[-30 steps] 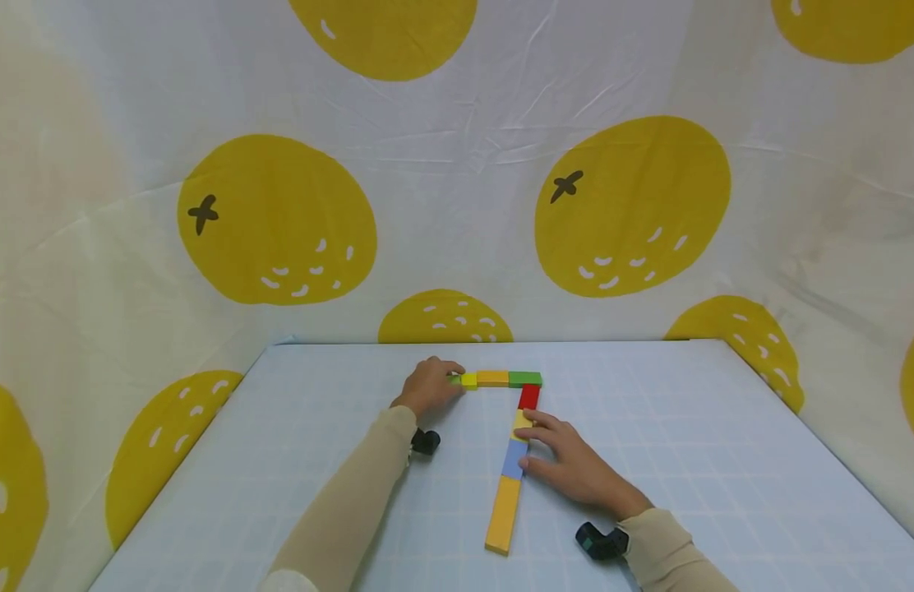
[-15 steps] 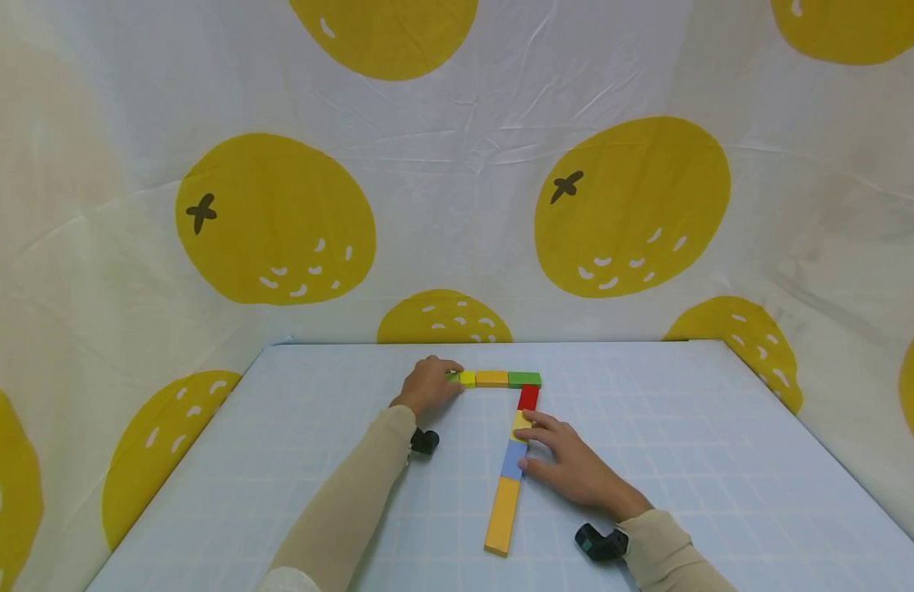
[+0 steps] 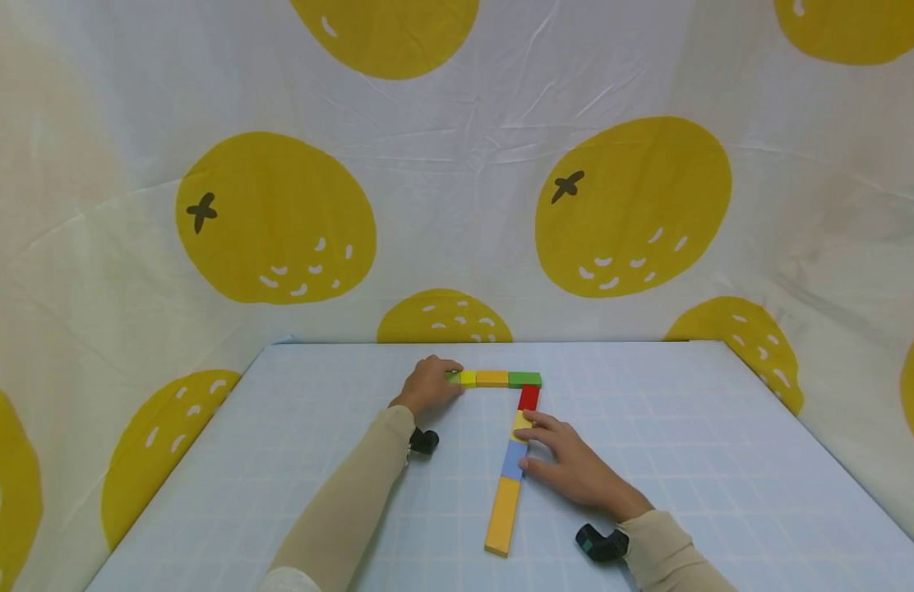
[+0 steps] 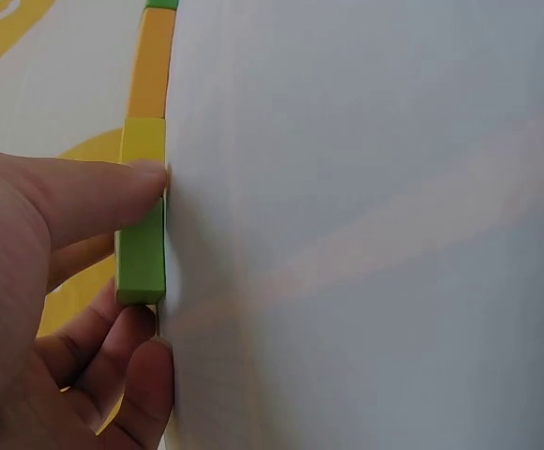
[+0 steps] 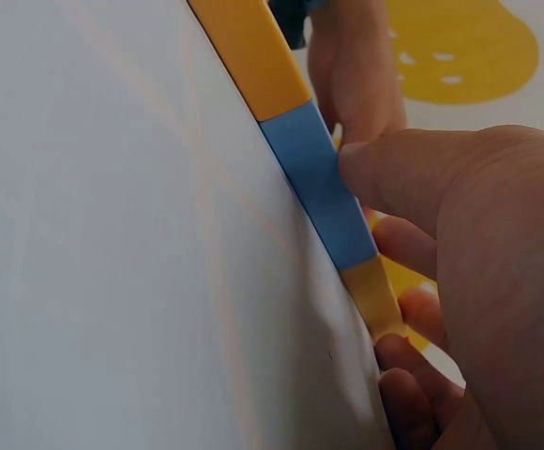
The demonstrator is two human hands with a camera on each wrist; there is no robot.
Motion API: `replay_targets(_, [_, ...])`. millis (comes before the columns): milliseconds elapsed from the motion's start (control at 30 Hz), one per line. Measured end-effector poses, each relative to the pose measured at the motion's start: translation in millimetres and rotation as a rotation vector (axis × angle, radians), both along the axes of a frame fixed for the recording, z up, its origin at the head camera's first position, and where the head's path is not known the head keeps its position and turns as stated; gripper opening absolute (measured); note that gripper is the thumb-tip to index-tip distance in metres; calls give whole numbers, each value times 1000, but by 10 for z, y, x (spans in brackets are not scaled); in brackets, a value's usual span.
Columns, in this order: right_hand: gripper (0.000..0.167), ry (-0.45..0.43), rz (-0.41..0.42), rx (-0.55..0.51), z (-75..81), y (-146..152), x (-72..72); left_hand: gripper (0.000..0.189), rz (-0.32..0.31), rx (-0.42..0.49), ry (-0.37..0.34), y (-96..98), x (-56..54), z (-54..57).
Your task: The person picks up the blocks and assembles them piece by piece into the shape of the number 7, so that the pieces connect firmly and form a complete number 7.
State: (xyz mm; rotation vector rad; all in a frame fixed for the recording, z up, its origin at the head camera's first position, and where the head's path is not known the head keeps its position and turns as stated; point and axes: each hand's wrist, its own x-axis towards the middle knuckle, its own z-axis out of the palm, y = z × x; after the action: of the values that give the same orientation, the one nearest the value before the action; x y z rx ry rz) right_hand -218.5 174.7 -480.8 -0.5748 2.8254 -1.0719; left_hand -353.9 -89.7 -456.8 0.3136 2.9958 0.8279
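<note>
In the head view my left hand (image 3: 427, 386) is at the left end of a back row of wooden blocks. Its thumb and index finger pinch the green end block (image 4: 141, 258), the thumb reaching the seam with the yellow block (image 4: 143, 141). An orange block (image 3: 492, 379) and another green block (image 3: 524, 380) continue that row. From there a red block (image 3: 528, 398), a pale yellow block (image 3: 519, 426), a blue block (image 3: 513, 460) and a long orange block (image 3: 503, 516) run toward me. My right hand (image 3: 579, 467) rests loosely against the blue and pale yellow blocks.
The blocks lie on a table with a pale checked cloth (image 3: 279, 477). Behind it hangs a white curtain (image 3: 457, 205) printed with yellow fruit. A dark wrist camera (image 3: 602, 543) sits at my right wrist, another (image 3: 425, 442) at my left.
The yellow block near my left hand has shifted slightly left, against the green end block. Both hands otherwise hold nearly the same places.
</note>
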Motion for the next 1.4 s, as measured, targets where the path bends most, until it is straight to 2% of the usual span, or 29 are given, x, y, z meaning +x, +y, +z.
replay_targets(467, [45, -7, 0, -1, -4, -16, 9, 36, 33, 31, -21, 9, 17, -12])
replay_targets(967, [44, 26, 7, 1, -22, 5, 8, 36, 47, 28, -23, 25, 42, -11])
replay_targets(1400, [45, 30, 21, -8, -14, 4, 9, 35, 22, 36, 4, -8, 38, -13])
